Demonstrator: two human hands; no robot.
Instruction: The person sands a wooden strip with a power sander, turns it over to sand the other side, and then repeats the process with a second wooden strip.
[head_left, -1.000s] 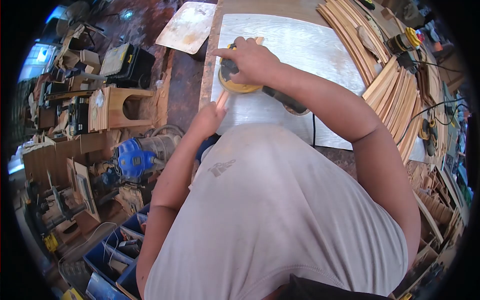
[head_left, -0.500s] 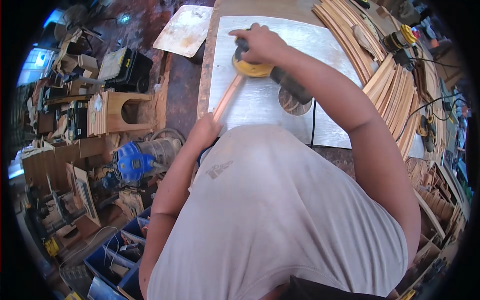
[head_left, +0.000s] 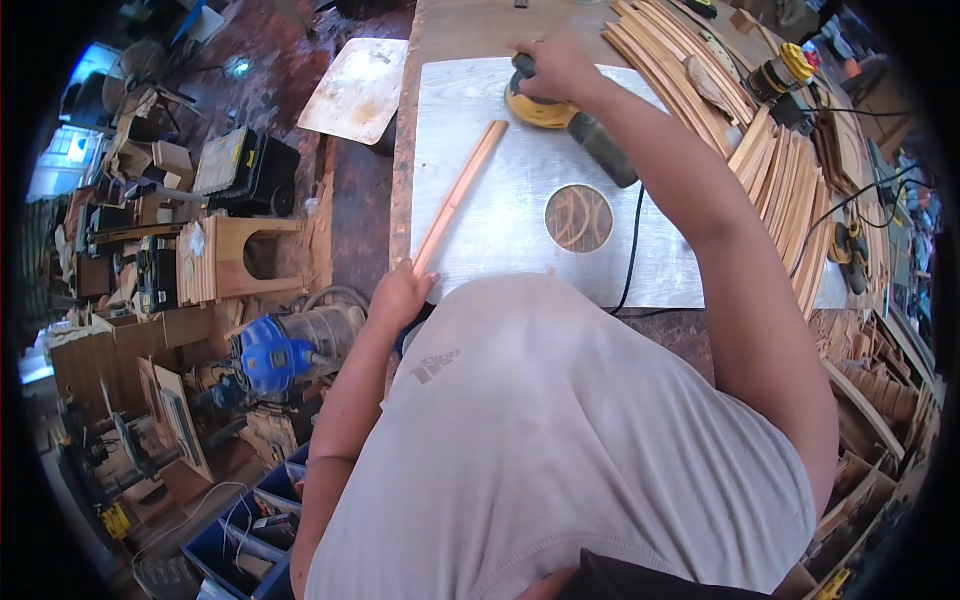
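A narrow wooden strip (head_left: pixel 462 190) lies slanted over the pale grey board (head_left: pixel 480 90), its lower end in my left hand (head_left: pixel 402 292), whose fingers are closed on it. Up and to the right, my right hand (head_left: pixel 552 70) grips the top of a yellow and black sander (head_left: pixel 540 106). A gap separates the sander from the strip's upper end. The sander's dark rear part points toward a round hole (head_left: pixel 578 219) in the board, and a black cable (head_left: pixel 632 250) runs down near the board's right side.
Curved wooden strips (head_left: pixel 670 80) and another stack (head_left: pixel 782 180) lie at the right, near a yellow drill (head_left: pixel 782 72). On the left are a stained white panel (head_left: pixel 355 92), a blue vacuum (head_left: pixel 268 352), a black toolbox (head_left: pixel 245 170) and blue bins (head_left: pixel 225 545).
The sander, in my right hand, has moved right and off the strip, whose upper end now shows. The round hole is fully uncovered. My left hand still holds the strip.
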